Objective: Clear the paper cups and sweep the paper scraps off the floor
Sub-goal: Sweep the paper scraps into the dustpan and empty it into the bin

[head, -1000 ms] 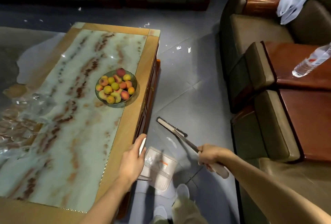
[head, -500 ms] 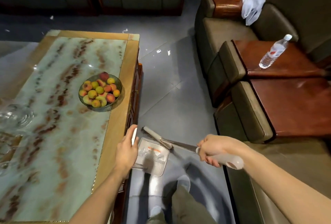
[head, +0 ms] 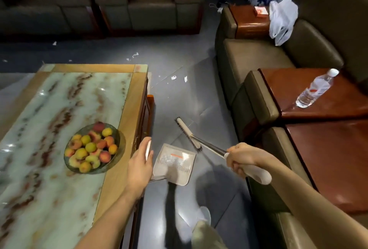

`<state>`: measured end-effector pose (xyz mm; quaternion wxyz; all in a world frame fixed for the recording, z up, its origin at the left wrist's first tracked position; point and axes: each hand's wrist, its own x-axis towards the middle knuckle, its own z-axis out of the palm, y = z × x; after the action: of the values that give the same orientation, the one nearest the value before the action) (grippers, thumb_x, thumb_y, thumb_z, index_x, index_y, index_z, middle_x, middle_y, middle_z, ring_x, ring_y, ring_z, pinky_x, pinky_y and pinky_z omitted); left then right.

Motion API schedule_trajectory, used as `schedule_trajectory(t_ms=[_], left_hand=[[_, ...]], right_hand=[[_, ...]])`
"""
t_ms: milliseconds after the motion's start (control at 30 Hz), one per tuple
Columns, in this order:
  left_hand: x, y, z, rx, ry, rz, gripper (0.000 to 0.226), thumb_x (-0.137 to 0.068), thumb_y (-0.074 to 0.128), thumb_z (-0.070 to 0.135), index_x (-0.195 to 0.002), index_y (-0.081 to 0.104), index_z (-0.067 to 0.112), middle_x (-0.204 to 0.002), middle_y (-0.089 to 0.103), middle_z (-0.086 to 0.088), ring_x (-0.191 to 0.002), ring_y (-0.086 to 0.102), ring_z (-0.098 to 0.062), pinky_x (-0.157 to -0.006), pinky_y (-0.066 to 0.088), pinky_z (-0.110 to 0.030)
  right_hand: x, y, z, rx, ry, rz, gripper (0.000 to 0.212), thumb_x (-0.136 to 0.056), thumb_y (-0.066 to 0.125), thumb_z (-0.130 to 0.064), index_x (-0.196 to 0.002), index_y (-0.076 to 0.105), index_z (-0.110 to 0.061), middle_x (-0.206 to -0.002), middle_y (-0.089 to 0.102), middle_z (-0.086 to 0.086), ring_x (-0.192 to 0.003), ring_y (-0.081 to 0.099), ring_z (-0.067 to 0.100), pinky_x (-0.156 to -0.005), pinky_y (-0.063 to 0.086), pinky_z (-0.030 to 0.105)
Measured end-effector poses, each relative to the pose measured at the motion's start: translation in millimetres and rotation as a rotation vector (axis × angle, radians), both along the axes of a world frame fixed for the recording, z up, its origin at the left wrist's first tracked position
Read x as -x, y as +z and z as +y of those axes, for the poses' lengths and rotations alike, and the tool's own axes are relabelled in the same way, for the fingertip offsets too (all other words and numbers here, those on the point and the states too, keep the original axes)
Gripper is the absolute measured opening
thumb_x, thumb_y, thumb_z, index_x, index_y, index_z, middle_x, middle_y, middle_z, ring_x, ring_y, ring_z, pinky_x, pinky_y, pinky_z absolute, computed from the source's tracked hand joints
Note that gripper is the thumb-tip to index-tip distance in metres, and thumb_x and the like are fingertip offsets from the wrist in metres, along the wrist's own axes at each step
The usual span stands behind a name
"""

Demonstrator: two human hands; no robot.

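The left hand [head: 139,167] grips the dustpan [head: 174,169] by its handle beside the worktop [head: 127,109]. The right hand [head: 242,157] grips the broom [head: 188,134]. Paper scraps [head: 173,77] lie on the floor [head: 179,99] ahead.

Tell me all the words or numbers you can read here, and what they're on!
None can be read.
The dustpan has an orange label strip with print below: too blurred.
The water bottle has a red and white label: too small.
The small box far back shows red print: too blurred.
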<state>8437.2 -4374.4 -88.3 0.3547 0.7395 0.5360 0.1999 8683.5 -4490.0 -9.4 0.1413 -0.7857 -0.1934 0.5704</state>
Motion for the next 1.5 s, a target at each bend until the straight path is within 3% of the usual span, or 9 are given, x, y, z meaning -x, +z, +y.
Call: schedule_trajectory(t_ms=[267,467,600,867,1000,1167,1267,1433,1500], left_hand=[[-84.4,12.1,111.1,-0.022,0.084,-0.007,0.039,-0.097,0.047,0.021,-0.135,0.043,0.027,-0.113,0.062,-0.019,-0.098,0.061,-0.037,-0.087,0.045,-0.037],[-139.7,15.9,215.0,-0.017,0.074,-0.020,0.040,-0.098,0.044,0.019,-0.138,0.040,0.026,-0.136,0.052,-0.005,-0.113,0.055,-0.031,-0.089,0.035,-0.023],[-175.8,13.4,281.1,0.007,0.080,-0.004,0.042,-0.098,0.045,0.020,-0.139,0.039,0.026,-0.135,0.053,-0.001,-0.108,0.059,-0.030,-0.093,0.040,-0.030],[-241.0,-4.8,404.6,0.114,0.046,0.025,0.034,-0.096,0.047,0.026,-0.125,0.040,0.044,-0.104,0.066,-0.011,-0.084,0.065,-0.031,-0.075,0.052,-0.036],[-270.6,-16.1,454.0,0.147,0.110,0.007,0.038,-0.096,0.047,0.023,-0.114,0.035,0.054,-0.098,0.066,-0.006,-0.083,0.064,-0.031,-0.071,0.053,-0.040],[-308.5,-26.5,506.6,0.150,0.179,0.044,0.039,-0.097,0.045,0.023,-0.129,0.040,0.044,-0.111,0.065,0.003,-0.086,0.063,-0.017,-0.067,0.043,-0.019],[-328.0,-29.2,532.2,0.173,0.179,0.070,0.037,-0.097,0.045,0.023,-0.131,0.042,0.037,-0.118,0.062,0.007,-0.091,0.061,-0.015,-0.075,0.039,-0.021],[-353.3,-36.1,564.2,0.088,0.189,0.190,0.030,-0.094,0.033,0.042,-0.123,0.029,0.052,-0.124,0.056,0.015,-0.103,0.060,-0.015,-0.090,0.046,-0.030],[-362.0,-37.8,575.8,0.118,0.218,0.173,0.032,-0.097,0.039,0.035,-0.126,0.035,0.048,-0.127,0.057,0.010,-0.109,0.058,-0.016,-0.094,0.045,-0.031]], right_hand=[[-100.3,16.0,128.5,0.039,-0.039,-0.007,0.007,-0.088,0.051,0.003,-0.084,0.057,0.001,-0.058,0.050,0.010,-0.044,0.044,0.012,-0.039,0.039,0.017],[-149.8,-20.0,241.3,-0.030,-0.044,-0.111,0.010,-0.084,0.051,0.002,-0.082,0.061,0.002,-0.056,0.053,0.010,-0.044,0.048,0.015,-0.045,0.041,0.024],[-167.9,-47.3,304.1,-0.122,-0.031,-0.203,0.017,-0.080,0.048,0.003,-0.066,0.056,-0.001,-0.049,0.052,0.009,-0.041,0.048,0.019,-0.045,0.043,0.025],[-226.5,-78.8,415.5,-0.165,0.005,-0.254,0.023,-0.081,0.047,-0.006,-0.098,0.061,-0.007,-0.068,0.060,0.007,-0.061,0.058,0.022,-0.063,0.053,0.035],[-285.4,-93.5,485.6,-0.129,0.075,-0.275,0.016,-0.083,0.048,-0.007,-0.095,0.059,-0.009,-0.070,0.058,0.007,-0.061,0.057,0.021,-0.061,0.052,0.032],[-356.0,-114.6,589.6,-0.038,0.127,-0.263,0.012,-0.086,0.048,-0.007,-0.093,0.059,-0.006,-0.080,0.061,0.013,-0.070,0.060,0.025,-0.068,0.054,0.037],[-384.3,-125.6,645.3,0.001,0.184,-0.245,0.020,-0.087,0.046,-0.005,-0.100,0.060,0.000,-0.088,0.062,0.017,-0.079,0.061,0.028,-0.074,0.054,0.038],[-403.1,-128.6,714.6,0.036,0.301,-0.189,0.017,-0.085,0.042,0.002,-0.076,0.056,0.002,-0.058,0.055,0.013,-0.051,0.052,0.022,-0.051,0.047,0.031],[-403.9,-126.8,730.0,0.043,0.372,-0.156,0.016,-0.084,0.042,0.001,-0.076,0.056,0.003,-0.056,0.053,0.011,-0.049,0.049,0.019,-0.051,0.044,0.030]])
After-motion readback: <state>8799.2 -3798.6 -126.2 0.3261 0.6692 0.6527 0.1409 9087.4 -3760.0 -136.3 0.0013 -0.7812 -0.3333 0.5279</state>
